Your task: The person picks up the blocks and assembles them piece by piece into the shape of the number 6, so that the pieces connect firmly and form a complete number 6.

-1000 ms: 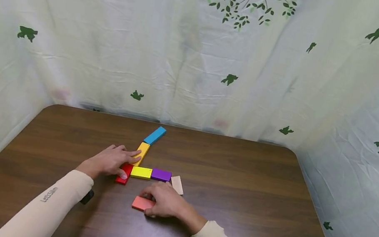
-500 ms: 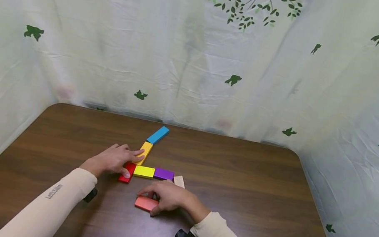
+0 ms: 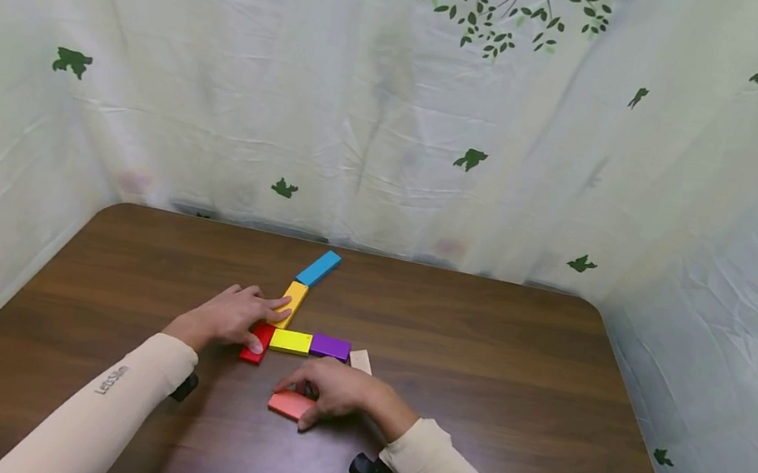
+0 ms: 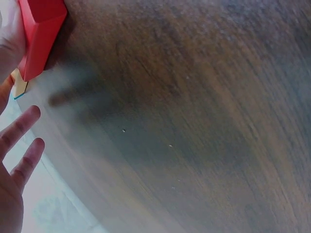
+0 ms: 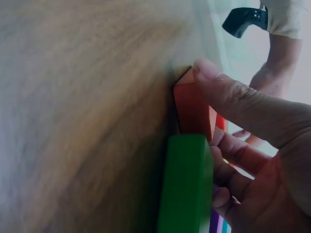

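Note:
In the head view my right hand (image 3: 338,392) pinches a coral block (image 3: 290,404) flat on the table, thumb on the near side and fingers on the far side. The right wrist view shows a green block (image 5: 184,184) end to end with it, under my hand. My left hand (image 3: 229,317) rests its thumb on a red block (image 3: 257,343), with straight fingers touching an orange-yellow block (image 3: 292,306). A blue block (image 3: 318,268) continues beyond that one. From the red block, a yellow block (image 3: 291,342) and a purple block (image 3: 331,347) run right.
A tan block (image 3: 360,360) slants at the purple block's right end, partly behind my right hand. The brown wooden table (image 3: 489,391) extends widely to the right. A white curtain (image 3: 395,146) with leaf prints hangs beyond its back edge.
The head view shifts slightly. My right index finger has slid left along the coral block, and my right hand covers more of the tan block. My left hand keeps its place.

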{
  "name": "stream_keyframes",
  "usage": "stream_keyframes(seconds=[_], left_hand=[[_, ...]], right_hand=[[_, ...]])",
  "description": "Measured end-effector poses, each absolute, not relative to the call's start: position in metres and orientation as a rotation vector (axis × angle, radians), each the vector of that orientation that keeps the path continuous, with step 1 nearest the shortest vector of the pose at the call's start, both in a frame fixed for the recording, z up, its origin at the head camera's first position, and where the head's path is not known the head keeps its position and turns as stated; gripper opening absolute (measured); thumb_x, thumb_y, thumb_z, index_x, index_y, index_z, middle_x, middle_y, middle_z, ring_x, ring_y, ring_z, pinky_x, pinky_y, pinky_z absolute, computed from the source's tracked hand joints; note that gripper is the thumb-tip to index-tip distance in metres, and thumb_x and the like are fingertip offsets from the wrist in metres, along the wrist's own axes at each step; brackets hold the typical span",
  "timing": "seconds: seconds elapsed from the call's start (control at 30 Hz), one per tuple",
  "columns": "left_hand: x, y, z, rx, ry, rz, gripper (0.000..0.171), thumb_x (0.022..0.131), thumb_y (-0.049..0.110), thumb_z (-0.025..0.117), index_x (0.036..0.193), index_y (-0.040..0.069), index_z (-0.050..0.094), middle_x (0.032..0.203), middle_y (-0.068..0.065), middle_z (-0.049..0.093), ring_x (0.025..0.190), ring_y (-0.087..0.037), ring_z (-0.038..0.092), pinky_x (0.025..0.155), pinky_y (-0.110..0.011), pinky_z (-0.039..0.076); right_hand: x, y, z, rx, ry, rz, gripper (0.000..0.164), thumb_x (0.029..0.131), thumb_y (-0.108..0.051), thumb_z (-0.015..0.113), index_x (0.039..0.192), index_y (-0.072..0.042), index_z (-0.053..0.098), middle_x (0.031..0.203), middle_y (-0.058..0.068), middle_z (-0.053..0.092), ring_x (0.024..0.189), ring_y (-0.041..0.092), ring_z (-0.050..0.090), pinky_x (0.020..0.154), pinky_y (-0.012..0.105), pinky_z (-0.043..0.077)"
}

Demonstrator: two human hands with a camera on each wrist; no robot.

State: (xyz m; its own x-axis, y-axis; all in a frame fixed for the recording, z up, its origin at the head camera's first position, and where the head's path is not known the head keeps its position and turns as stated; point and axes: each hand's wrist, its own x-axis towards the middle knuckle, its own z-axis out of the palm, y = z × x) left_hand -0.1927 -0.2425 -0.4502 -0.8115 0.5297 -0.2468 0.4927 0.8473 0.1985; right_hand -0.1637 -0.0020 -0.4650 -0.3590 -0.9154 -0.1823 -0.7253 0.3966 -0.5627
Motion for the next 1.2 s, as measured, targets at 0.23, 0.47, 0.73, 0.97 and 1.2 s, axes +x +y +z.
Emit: stream_keyframes(seconds=[0.23, 0.47, 0.73, 0.97, 1.2], left_hand=[[-0.191, -0.243, -0.45, 0.784, 2.74, 0.171, 0.073, 0.077, 0.031, 0.078, 0.141, 0.014, 0.049, 0.151, -0.009, 0.04, 0.113, -0.031, 0.046, 0.092, -0.05, 0.037], [-0.192, -0.244, -0.451, 0.791, 2.742, 0.18, 0.073, 0.076, 0.032, 0.077, 0.141, 0.014, 0.05, 0.151, -0.009, 0.04, 0.113, -0.032, 0.046, 0.092, -0.049, 0.037], [-0.193, -0.244, -0.452, 0.789, 2.738, 0.17, 0.074, 0.076, 0.032, 0.077, 0.142, 0.014, 0.049, 0.151, -0.009, 0.039, 0.113, -0.032, 0.046, 0.092, -0.05, 0.037], [-0.192, -0.243, -0.453, 0.774, 2.737, 0.192, 0.074, 0.076, 0.032, 0.077, 0.142, 0.015, 0.048, 0.151, -0.008, 0.039, 0.114, -0.032, 0.046, 0.092, -0.049, 0.036], [-0.191, -0.244, -0.451, 0.77, 2.737, 0.212, 0.074, 0.076, 0.032, 0.077, 0.142, 0.015, 0.048, 0.152, -0.008, 0.039, 0.114, -0.032, 0.046, 0.093, -0.05, 0.036]], right_hand=[[-0.162, -0.012, -0.469, -1.417, 2.18, -0.578, 0.054, 0.075, -0.025, 0.085, 0.125, -0.016, 0.066, 0.088, -0.011, 0.056, 0.079, 0.003, 0.049, 0.069, 0.011, 0.039], [-0.159, -0.023, -0.47, -1.43, 2.204, -0.542, 0.057, 0.075, -0.031, 0.084, 0.126, -0.016, 0.064, 0.085, -0.01, 0.054, 0.075, 0.001, 0.046, 0.065, 0.01, 0.038], [-0.155, -0.033, -0.469, -1.448, 2.219, -0.533, 0.057, 0.077, -0.033, 0.083, 0.127, -0.014, 0.064, 0.083, -0.009, 0.054, 0.074, 0.0, 0.047, 0.065, 0.01, 0.038], [-0.154, -0.035, -0.466, -1.43, 2.213, -0.486, 0.058, 0.079, -0.025, 0.081, 0.131, -0.013, 0.061, 0.089, -0.009, 0.056, 0.08, 0.002, 0.049, 0.068, 0.01, 0.038], [-0.154, -0.039, -0.467, -1.418, 2.221, -0.487, 0.056, 0.08, -0.024, 0.08, 0.131, -0.013, 0.06, 0.088, -0.009, 0.057, 0.079, 0.001, 0.049, 0.069, 0.011, 0.039]])
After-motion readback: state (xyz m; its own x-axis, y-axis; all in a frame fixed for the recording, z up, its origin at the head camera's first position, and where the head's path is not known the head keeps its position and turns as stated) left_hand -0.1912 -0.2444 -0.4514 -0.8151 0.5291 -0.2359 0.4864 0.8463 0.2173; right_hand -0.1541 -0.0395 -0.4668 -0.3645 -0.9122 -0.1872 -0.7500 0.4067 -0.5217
